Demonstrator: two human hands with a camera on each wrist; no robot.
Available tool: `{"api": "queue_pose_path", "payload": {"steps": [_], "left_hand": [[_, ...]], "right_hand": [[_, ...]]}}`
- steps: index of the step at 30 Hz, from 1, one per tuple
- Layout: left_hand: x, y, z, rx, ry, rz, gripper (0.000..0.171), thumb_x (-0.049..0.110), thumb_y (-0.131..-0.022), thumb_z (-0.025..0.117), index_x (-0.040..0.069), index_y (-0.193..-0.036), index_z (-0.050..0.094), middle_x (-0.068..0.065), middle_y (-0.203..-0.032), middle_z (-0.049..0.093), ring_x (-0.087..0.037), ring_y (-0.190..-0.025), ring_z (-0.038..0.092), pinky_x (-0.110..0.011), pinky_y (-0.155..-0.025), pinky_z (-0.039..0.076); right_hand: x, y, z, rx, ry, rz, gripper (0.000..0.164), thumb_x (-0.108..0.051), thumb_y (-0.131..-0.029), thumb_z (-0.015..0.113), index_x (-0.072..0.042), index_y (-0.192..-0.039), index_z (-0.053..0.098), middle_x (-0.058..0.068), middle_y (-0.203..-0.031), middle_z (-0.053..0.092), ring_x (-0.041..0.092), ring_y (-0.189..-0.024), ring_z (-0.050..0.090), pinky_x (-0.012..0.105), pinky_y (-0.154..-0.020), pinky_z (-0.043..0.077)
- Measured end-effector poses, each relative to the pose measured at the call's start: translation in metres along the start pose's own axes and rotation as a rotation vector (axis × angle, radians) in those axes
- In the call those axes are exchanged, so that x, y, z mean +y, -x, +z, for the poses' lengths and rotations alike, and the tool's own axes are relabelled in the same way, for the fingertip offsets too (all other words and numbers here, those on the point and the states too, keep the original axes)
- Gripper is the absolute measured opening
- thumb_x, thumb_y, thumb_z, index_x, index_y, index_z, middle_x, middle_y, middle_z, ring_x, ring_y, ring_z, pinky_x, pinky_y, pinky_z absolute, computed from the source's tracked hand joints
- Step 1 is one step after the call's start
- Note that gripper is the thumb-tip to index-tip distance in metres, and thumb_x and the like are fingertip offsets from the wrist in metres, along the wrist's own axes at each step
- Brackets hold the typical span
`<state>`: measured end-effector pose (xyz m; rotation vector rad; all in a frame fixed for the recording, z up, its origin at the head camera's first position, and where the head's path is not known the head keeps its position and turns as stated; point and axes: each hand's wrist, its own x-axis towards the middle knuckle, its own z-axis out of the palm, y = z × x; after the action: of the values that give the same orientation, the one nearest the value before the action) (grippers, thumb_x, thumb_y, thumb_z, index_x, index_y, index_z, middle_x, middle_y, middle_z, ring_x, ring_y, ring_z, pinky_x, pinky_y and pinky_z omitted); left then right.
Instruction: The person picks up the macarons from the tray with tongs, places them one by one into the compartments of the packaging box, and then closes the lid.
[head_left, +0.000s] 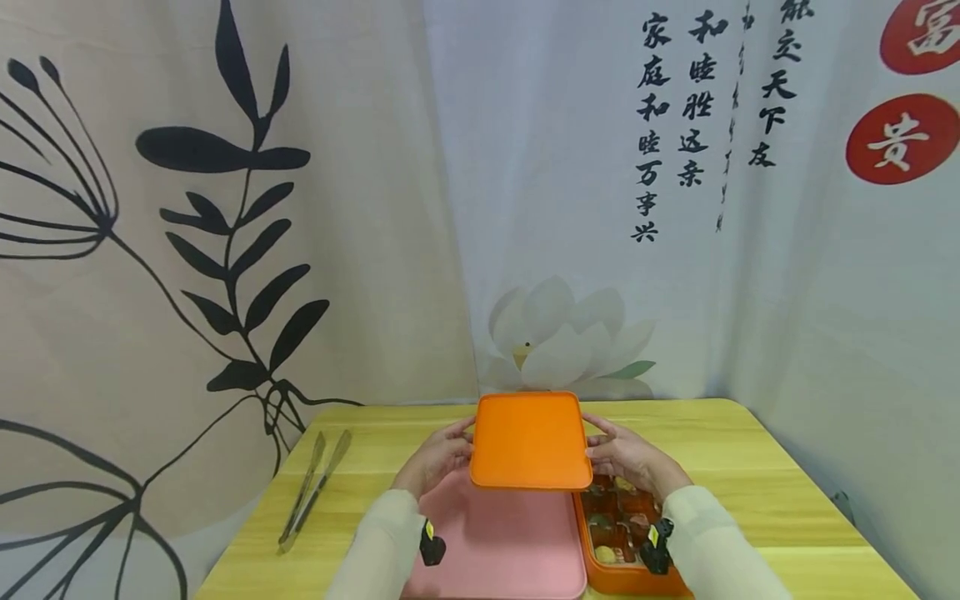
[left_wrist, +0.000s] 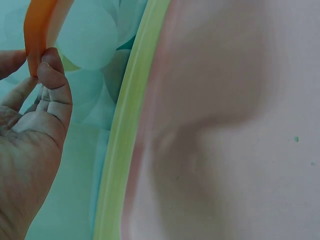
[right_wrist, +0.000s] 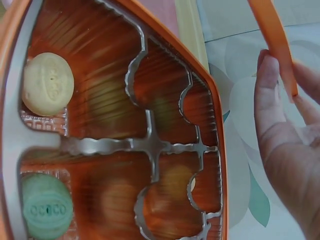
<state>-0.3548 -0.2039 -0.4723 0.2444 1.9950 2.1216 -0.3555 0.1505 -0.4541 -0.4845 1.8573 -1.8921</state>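
An orange square lid (head_left: 531, 440) is held up over the table by both hands. My left hand (head_left: 438, 457) pinches its left edge between thumb and fingers, as the left wrist view also shows. On the opposite edge, my right hand (head_left: 626, 454) grips the lid the same way. Below it lies a pink tray (head_left: 510, 542), with the lid's shadow across it. Under my right forearm stands an orange box (head_left: 630, 579) with a clear divided insert. Inside are a cream round cake (right_wrist: 48, 84) and a green one (right_wrist: 47, 206), both with stamped tops.
Metal tongs (head_left: 311, 496) lie on the left of the yellow wood-grain table (head_left: 780, 475). The box stands right beside the tray's right edge. A printed curtain (head_left: 390, 208) hangs behind the table's far edge. Small green specks (left_wrist: 296, 139) dot the tray.
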Motion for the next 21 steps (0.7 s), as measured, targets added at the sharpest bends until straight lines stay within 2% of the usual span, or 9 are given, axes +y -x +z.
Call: {"api": "queue_pose_path", "payload": {"steps": [10,14,21], "left_hand": [[0.003,-0.002,0.002,-0.016,-0.041,0.047,0.064,-0.004,-0.093,0.056,0.001,-0.152,0.034,-0.013,-0.112,0.053,-0.020,-0.091,0.058,-0.034,-0.086,0.050],[0.005,-0.003,0.002,0.006,-0.082,0.060,0.060,-0.004,-0.094,0.056,0.001,-0.151,0.037,-0.013,-0.115,0.053,-0.020,-0.094,0.059,-0.038,-0.089,0.050],[0.003,-0.006,0.002,0.057,-0.138,0.106,0.056,-0.006,-0.094,0.056,-0.001,-0.148,0.042,-0.018,-0.121,0.054,-0.021,-0.098,0.060,-0.038,-0.092,0.051]], "right_hand": [[-0.003,-0.004,0.006,0.139,0.093,0.012,0.077,0.003,-0.097,0.056,-0.012,-0.159,0.015,0.022,-0.123,0.048,0.027,-0.096,0.061,0.041,-0.086,0.052],[-0.006,-0.005,0.009,0.194,0.110,0.013,0.076,0.006,-0.095,0.056,-0.012,-0.159,0.018,0.024,-0.127,0.045,0.027,-0.095,0.060,0.041,-0.085,0.052],[-0.007,-0.009,0.014,0.290,0.114,0.006,0.070,0.010,-0.094,0.055,-0.010,-0.156,0.029,0.025,-0.129,0.050,0.028,-0.096,0.063,0.042,-0.085,0.053]]}}
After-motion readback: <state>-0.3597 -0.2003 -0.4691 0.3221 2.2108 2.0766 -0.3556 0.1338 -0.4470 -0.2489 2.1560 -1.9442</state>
